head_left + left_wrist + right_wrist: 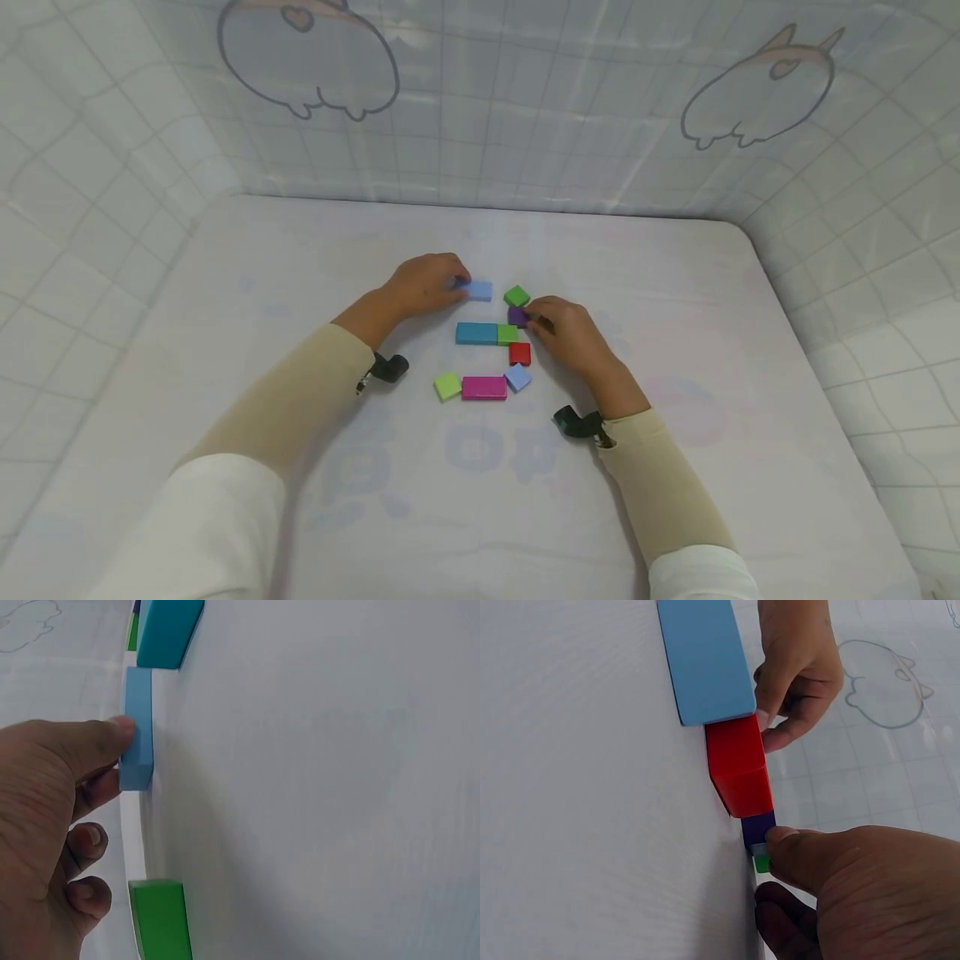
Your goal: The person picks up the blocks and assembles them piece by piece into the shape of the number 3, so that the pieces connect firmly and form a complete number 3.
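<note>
My left hand (427, 285) pinches the left end of a light blue oblong block (480, 291) between thumb and fingers. In the left wrist view the thumb lies against that block's face (138, 742). My right hand (566, 333) holds a small purple block (517, 316) by its right side. The right wrist view shows the thumb on the purple block (757, 826), just beyond a red block (739, 769). A green block (516, 296) lies behind the purple one. In front, a teal oblong block (476, 333) touches a light green block (507, 334).
Nearer me is the red block (520, 354), then a small blue block (518, 377) turned at an angle. A magenta oblong block (483, 388) lies between it and a lime block (447, 387). Patterned sheeting (487, 125) rises behind the white tabletop (300, 242).
</note>
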Demonstrator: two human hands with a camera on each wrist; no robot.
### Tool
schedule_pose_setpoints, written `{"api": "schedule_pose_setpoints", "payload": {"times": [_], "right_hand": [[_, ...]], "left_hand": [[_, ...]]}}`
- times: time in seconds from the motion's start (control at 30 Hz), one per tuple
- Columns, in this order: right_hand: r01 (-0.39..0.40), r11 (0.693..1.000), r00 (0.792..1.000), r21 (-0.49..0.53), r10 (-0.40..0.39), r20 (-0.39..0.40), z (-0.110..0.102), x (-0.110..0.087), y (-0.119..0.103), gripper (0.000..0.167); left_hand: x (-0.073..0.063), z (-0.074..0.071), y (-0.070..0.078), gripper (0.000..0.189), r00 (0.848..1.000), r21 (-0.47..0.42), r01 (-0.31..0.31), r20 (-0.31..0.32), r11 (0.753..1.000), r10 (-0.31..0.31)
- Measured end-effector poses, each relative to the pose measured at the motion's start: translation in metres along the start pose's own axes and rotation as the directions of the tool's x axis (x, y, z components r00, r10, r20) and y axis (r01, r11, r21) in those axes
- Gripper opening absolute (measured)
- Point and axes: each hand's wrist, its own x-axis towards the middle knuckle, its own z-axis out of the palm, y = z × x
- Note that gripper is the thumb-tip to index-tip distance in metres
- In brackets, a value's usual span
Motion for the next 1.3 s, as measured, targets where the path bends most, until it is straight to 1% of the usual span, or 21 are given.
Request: {"api": "schedule_pose_setpoints", "payload": {"times": [0.2, 0.3, 0.63, 1.07, 1.3], "right_hand": [[0.009, 1.0, 1.0, 0.002, -0.009, -0.004, 0.001, -0.001, 0.001, 0.03], [0.015, 1.0, 1.0, 0.001, -0.015, -0.007, 0.002, 0.0, 0.003, 0.03], [0.006, 1.0, 1.0, 0.004, -0.006, 0.001, 0.002, 0.0, 0.003, 0.03], [0.022, 1.0, 1.0, -0.004, -0.022, -0.003, 0.0, 0.001, 0.001, 0.03], [0.027, 1.0, 1.0, -0.009, -0.028, -0.008, 0.0, 0.0, 0.002, 0.03]], "left_hand": [[0.004, 0.004, 0.005, 0.035, 0.998, -0.026, 0.053, -0.016, 0.998, -0.053], [0.006, 0.006, 0.007, 0.035, 0.997, -0.039, 0.069, -0.019, 0.997, -0.07], [0.012, 0.006, 0.012, 0.037, 0.997, -0.049, 0.074, -0.002, 0.996, -0.074], [0.019, 0.006, 0.018, 0.037, 0.994, -0.047, 0.113, 0.007, 0.992, -0.113], [0.021, 0.007, 0.021, 0.037, 0.994, -0.033, 0.106, 0.008, 0.994, -0.106]]}}
